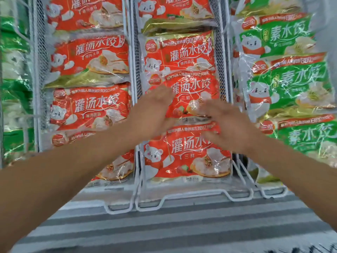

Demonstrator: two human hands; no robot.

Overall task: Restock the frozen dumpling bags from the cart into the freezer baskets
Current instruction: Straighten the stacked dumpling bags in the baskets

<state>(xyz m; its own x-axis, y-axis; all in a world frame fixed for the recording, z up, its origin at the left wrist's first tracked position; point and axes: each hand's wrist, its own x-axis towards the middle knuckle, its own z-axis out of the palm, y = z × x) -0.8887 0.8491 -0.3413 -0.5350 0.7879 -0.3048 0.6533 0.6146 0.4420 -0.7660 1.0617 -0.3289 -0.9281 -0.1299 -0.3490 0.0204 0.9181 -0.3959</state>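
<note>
Two bare hands reach out over the middle white wire freezer basket (184, 195). The left hand (155, 110) lies flat with straight fingers on a shiny red plastic dumpling bag (189, 94). The right hand (226, 123) is blurry, with its fingers spread out and mostly straight, on the same bag's lower right part; it does not seem to be gripping anything.

The bags are flat, crinkly and glossy, with a white bear and dumplings printed on them. In the middle basket four red bags show, lying one over the next like roof tiles. The nearest red bag (186, 157) lies just below the hands. The left wire basket (39, 73) holds about five more red bags (91, 59). On the right lie four shiny green plastic bags (290, 84), stacked the same way. More green bags (12, 52) show at the far left, too blurry to count.
</note>
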